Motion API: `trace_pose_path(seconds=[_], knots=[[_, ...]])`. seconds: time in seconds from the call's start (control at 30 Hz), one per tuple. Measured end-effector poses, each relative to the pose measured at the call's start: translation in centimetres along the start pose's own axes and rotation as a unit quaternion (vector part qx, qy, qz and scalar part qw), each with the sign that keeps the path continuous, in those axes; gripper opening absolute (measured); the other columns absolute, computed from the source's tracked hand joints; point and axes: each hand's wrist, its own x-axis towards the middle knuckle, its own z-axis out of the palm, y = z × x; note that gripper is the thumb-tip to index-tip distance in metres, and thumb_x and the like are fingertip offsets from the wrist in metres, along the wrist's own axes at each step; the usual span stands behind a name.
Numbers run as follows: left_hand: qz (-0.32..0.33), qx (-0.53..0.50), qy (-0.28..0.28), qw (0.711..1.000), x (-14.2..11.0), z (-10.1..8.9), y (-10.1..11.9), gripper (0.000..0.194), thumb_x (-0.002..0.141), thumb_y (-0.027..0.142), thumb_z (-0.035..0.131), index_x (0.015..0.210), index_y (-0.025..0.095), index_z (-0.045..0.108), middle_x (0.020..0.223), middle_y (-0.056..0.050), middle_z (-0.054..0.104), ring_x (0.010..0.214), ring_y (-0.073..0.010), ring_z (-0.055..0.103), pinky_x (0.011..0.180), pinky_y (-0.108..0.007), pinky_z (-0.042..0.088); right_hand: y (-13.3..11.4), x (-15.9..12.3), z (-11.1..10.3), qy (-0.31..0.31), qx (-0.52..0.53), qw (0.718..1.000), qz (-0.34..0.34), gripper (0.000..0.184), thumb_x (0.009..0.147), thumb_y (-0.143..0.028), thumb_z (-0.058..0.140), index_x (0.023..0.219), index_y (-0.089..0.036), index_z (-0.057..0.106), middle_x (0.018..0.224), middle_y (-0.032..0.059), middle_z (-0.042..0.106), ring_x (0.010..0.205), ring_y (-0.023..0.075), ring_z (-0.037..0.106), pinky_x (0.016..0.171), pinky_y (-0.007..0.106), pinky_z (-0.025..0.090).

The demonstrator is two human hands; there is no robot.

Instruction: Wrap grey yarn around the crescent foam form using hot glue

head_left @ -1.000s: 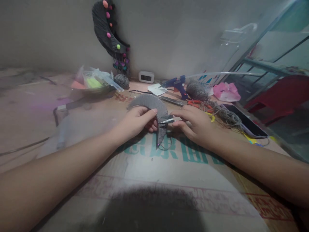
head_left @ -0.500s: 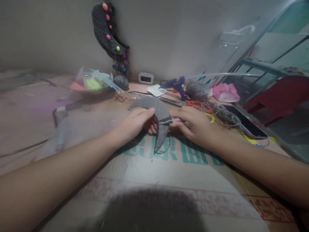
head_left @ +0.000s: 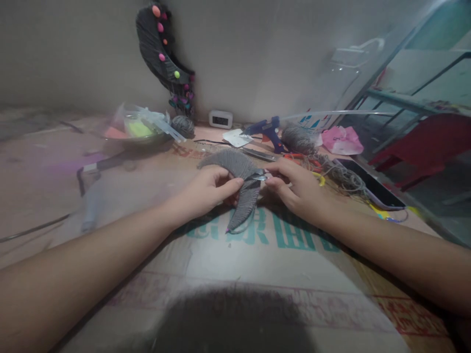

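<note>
My left fingers (head_left: 232,186) pinch the yarn-wrapped crescent (head_left: 243,166); my right fingers (head_left: 278,167) hold a metal tool (head_left: 259,177) at its outer edge. Probably light, stiff; best held mid-curve.

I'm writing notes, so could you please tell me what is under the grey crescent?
Fingers of the left hand partly show beneath the grey crescent, above green-lettered cardboard; anything it covers is hidden.

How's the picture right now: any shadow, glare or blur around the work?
Head view, bottom centre: a dark rounded shadow falls on the printed surface, with a pale bright patch above it; head view, left: the bowl looks smeared; head view, centre: the gray crescent is clearer, though the small tool in the right hand is too soft to identify.
</note>
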Motion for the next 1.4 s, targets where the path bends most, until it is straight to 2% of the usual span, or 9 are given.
trace_pose_path(seconds=[0.1, 0.17, 0.27, 0.43, 0.73, 0.93, 1.1, 1.2, 1.4], knots=[[0.016, 0.039, -0.018, 0.999, -0.1, 0.1, 0.1, 0.035, 0.088, 0.040, 0.053, 0.064, 0.015, 0.060, 0.062, -0.001, 0.063, 0.057, -0.0120, 0.057, 0.056, -0.023, 0.044, -0.9, 0.4, 0.1, -0.011, 0.094, 0.988, 0.119, 0.034, 0.086, -0.049, 0.058, 0.091, -0.016, 0.064, 0.079, 0.0039, 0.064, 0.070, 0.0159, 0.058, 0.062, 0.027, 0.044], [0.024, 0.066, -0.024, 0.997, -0.2, 0.2, 0.2, 0.035, 0.087, 0.041, 0.053, 0.064, 0.016, 0.060, 0.062, -0.001, 0.063, 0.057, -0.0121, 0.056, 0.055, -0.024, 0.042, -1.6, 0.6, 0.1, -0.056, 0.160, 0.965, 0.202, 0.031, 0.083, -0.048, 0.061, 0.082, -0.017, 0.063, 0.070, 0.0006, 0.061, 0.062, 0.0136, 0.055, 0.055, 0.024, 0.042], [0.031, 0.078, -0.019, 0.996, -0.4, 0.5, 0.2, 0.035, 0.087, 0.046, 0.054, 0.070, 0.016, 0.061, 0.065, 0.000, 0.062, 0.058, -0.0121, 0.055, 0.056, -0.024, 0.041, -2.5, 0.8, 0.1, -0.095, 0.216, 0.934, 0.267, 0.028, 0.083, -0.044, 0.060, 0.073, -0.017, 0.058, 0.058, -0.0032, 0.054, 0.051, 0.0102, 0.049, 0.047, 0.022, 0.036], [0.028, 0.050, -0.015, 0.998, -0.7, 0.8, -0.1, 0.028, 0.084, 0.044, 0.059, 0.075, 0.017, 0.062, 0.070, 0.001, 0.061, 0.062, -0.0110, 0.053, 0.057, -0.023, 0.040, -2.6, 0.6, 0.0, -0.050, 0.236, 0.932, 0.271, 0.029, 0.084, -0.042, 0.060, 0.070, -0.018, 0.053, 0.055, -0.0052, 0.048, 0.048, 0.0084, 0.045, 0.047, 0.022, 0.033], [0.000, -0.011, 0.011, 1.000, -0.7, 0.7, 0.0, 0.023, 0.082, 0.039, 0.062, 0.089, 0.017, 0.064, 0.074, 0.001, 0.060, 0.064, -0.0109, 0.052, 0.057, -0.023, 0.038, -2.3, 0.7, 0.3, -0.050, 0.243, 0.927, 0.282, 0.026, 0.082, -0.042, 0.060, 0.073, -0.018, 0.055, 0.058, -0.0043, 0.049, 0.051, 0.0097, 0.046, 0.048, 0.023, 0.034], [0.011, 0.000, 0.021, 1.000, -0.6, 0.7, 0.0, 0.026, 0.086, 0.042, 0.057, 0.080, 0.017, 0.062, 0.066, 0.003, 0.054, 0.059, -0.0099, 0.047, 0.056, -0.023, 0.036, -2.4, 0.8, 0.3, -0.057, 0.221, 0.938, 0.259, 0.026, 0.081, -0.037, 0.060, 0.067, -0.017, 0.052, 0.058, -0.0044, 0.048, 0.053, 0.0088, 0.043, 0.049, 0.022, 0.033], [0.002, 0.023, 0.021, 1.000, -0.6, 0.7, 0.2, 0.024, 0.086, 0.039, 0.055, 0.075, 0.018, 0.058, 0.061, 0.004, 0.050, 0.055, -0.0096, 0.044, 0.053, -0.023, 0.033, -2.4, 0.8, 0.2, -0.063, 0.191, 0.950, 0.238, 0.026, 0.081, -0.037, 0.060, 0.066, -0.017, 0.053, 0.058, -0.0046, 0.047, 0.053, 0.0082, 0.041, 0.049, 0.021, 0.031], [0.003, 0.023, 0.015, 1.000, -0.7, 0.6, 0.3, 0.022, 0.087, 0.036, 0.053, 0.075, 0.018, 0.057, 0.062, 0.004, 0.049, 0.058, -0.0102, 0.046, 0.054, -0.023, 0.034, -2.5, 0.8, 0.2, -0.063, 0.206, 0.944, 0.250, 0.027, 0.082, -0.038, 0.060, 0.067, -0.017, 0.052, 0.058, -0.0045, 0.047, 0.053, 0.0084, 0.041, 0.048, 0.021, 0.033], [-0.014, 0.009, 0.016, 1.000, -0.7, 0.8, 0.1, 0.022, 0.080, 0.040, 0.064, 0.081, 0.018, 0.060, 0.072, 0.002, 0.057, 0.065, -0.0112, 0.052, 0.057, -0.023, 0.038, -2.2, 0.7, 0.4, -0.059, 0.222, 0.936, 0.265, 0.028, 0.085, -0.041, 0.059, 0.070, -0.018, 0.052, 0.059, -0.0043, 0.048, 0.053, 0.0091, 0.045, 0.049, 0.022, 0.035]])
